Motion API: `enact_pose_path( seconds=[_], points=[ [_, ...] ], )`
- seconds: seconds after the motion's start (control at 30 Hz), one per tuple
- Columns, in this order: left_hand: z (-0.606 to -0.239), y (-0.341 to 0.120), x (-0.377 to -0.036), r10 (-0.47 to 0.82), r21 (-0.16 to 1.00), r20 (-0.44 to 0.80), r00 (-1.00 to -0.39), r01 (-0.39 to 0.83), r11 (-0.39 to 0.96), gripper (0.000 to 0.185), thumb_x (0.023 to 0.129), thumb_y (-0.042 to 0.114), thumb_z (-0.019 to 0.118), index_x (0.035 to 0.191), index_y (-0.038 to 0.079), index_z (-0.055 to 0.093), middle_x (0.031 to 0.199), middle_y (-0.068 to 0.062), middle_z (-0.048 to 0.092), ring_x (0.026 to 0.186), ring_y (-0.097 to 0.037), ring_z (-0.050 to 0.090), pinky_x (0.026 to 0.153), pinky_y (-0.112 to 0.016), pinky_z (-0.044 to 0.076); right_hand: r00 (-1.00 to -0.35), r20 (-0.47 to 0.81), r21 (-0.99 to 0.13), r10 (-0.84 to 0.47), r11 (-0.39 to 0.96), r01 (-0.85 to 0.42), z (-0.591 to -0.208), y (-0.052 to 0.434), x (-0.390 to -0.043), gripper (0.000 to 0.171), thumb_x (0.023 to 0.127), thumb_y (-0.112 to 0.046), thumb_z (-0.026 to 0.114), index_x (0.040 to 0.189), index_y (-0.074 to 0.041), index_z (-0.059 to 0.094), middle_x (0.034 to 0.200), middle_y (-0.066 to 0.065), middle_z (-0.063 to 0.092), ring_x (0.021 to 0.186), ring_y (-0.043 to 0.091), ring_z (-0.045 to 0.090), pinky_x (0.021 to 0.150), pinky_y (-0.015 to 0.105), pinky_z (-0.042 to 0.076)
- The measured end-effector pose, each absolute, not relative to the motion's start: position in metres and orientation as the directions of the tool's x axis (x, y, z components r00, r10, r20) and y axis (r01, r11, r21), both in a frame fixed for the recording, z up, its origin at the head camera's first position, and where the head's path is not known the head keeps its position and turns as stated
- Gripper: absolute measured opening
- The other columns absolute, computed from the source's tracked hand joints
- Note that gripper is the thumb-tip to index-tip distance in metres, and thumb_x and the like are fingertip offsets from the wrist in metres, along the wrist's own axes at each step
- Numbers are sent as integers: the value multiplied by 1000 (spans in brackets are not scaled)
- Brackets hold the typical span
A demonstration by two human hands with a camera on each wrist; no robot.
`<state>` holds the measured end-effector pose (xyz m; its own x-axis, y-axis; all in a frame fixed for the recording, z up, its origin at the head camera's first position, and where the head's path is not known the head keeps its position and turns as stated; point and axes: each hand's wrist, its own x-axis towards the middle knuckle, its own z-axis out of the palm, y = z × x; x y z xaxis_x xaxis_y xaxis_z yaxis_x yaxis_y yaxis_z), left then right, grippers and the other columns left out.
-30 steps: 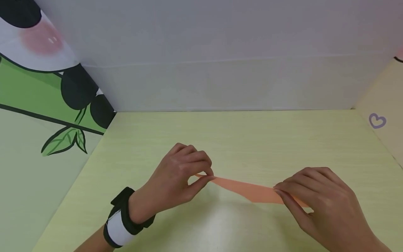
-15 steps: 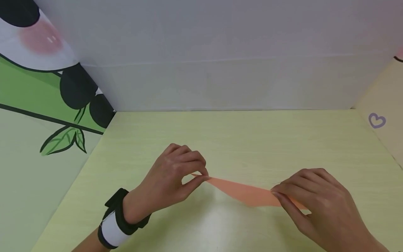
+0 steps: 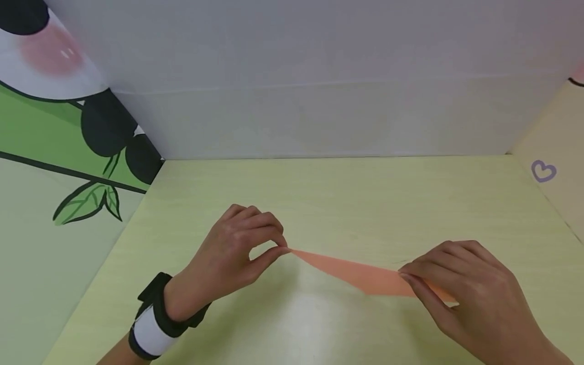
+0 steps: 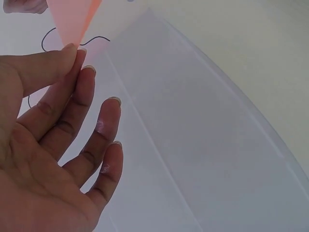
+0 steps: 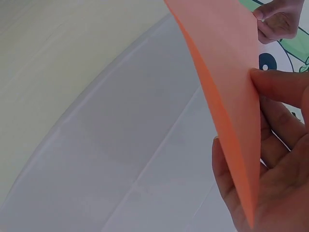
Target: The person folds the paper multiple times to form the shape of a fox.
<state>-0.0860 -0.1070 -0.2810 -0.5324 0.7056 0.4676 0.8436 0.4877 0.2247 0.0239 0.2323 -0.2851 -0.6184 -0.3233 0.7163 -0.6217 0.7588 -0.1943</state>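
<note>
A folded sheet of orange paper point(image 3: 365, 276) is stretched between both hands above the table. Its left end narrows to a point, which the left hand point(image 3: 232, 248) pinches between thumb and index finger. In the left wrist view the paper's tip point(image 4: 72, 26) sits between thumb and fingertip, while the other fingers are loosely bent. The right hand point(image 3: 474, 294) pinches the paper's upper edge near its right end, covering part of it. From the right wrist view the paper point(image 5: 231, 92) shows two layers slightly apart along one side, with the thumb point(image 5: 277, 82) on its edge.
Below the hands lies a pale yellow-green table top point(image 3: 319, 203). A grey-white wall point(image 3: 319, 116) rises at its far edge. To the left stands a panel with a green leaf drawing point(image 3: 86, 203), to the right a cream panel with a purple heart point(image 3: 544, 171).
The left hand has moved left and its fingertips have slid outward to the paper's left tip. The right hand keeps its pinch, with only a slight shift.
</note>
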Motion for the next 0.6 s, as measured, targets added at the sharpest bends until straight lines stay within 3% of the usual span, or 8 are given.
enact_pose_path(
  seconds=[0.27, 0.5, 0.53, 0.6],
  points=[
    [-277, -109, -86, 704, 262, 462, -539, 842, 472, 15, 82, 22, 88, 86, 22, 74, 93, 14, 67, 84, -8, 58, 82, -35, 43, -617, 715, -192, -328, 757, -624, -282, 233, 24, 47, 108, -43, 48, 81, -17, 76, 79, -14, 69, 71, 10, 60, 95, 15, 35],
    [-272, -112, -92, 703, 315, 448, -553, 833, 455, 16, 84, 16, 86, 90, 22, 73, 94, 14, 65, 87, -7, 58, 83, -34, 43, -743, 582, -250, -330, 798, -549, -280, 242, 22, 46, 107, -53, 43, 94, -27, 79, 87, -24, 66, 77, 0, 55, 88, 16, 38],
    [-272, -112, -92, 705, 318, 440, -557, 830, 457, 16, 85, 16, 86, 90, 22, 72, 95, 14, 64, 87, -7, 58, 83, -35, 42, -759, 561, -260, -330, 800, -541, -280, 243, 20, 44, 107, -53, 44, 97, -29, 79, 88, -25, 66, 78, -1, 55, 86, 17, 39],
    [-272, -113, -94, 714, 319, 410, -568, 823, 471, 14, 87, 16, 84, 91, 22, 72, 95, 14, 63, 87, -7, 57, 83, -35, 42, -775, 531, -275, -341, 796, -539, -282, 246, 16, 22, 103, -44, 60, 100, -32, 78, 90, -28, 65, 80, -1, 55, 82, 18, 40]
  ],
)
